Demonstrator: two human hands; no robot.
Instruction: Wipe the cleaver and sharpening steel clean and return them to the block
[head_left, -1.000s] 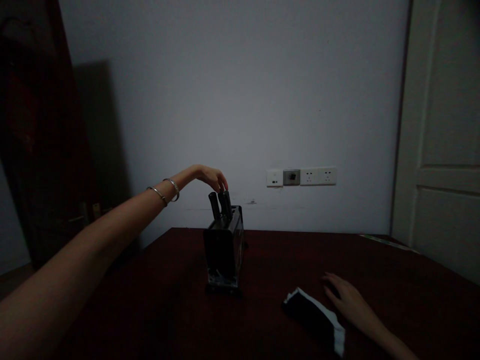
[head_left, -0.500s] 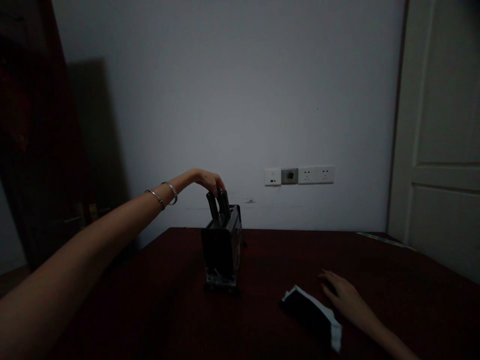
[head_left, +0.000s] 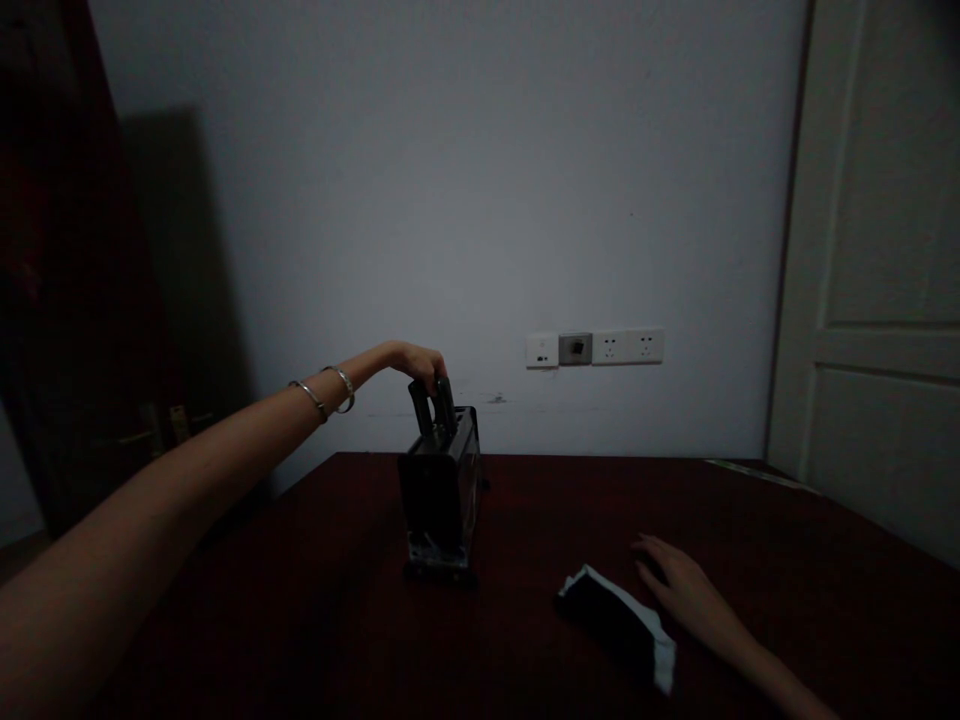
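Note:
A dark knife block (head_left: 435, 510) stands upright on the table, with several black knife handles (head_left: 421, 408) sticking out of its top. My left hand (head_left: 420, 363), with two silver bangles on the wrist, reaches over from the left. Its fingers are closed around the top of one handle; the fingertips are partly hidden. Low on the right, my right hand (head_left: 686, 592) rests on the tabletop with its fingers stretched out and nothing in them. Just left of it lies a dark folded piece with a white edge (head_left: 663, 655), perhaps cloth; I cannot tell its kind.
The dark red table (head_left: 540, 520) reaches back to a pale wall with a row of sockets (head_left: 628, 346). A thin flat strip (head_left: 761, 475) lies at the far right of the table, near a white panelled door (head_left: 885, 430). The room is dim.
The whole view has shifted slightly. My left hand stays at the knife handle and my right hand stays on the table; nothing else has visibly moved.

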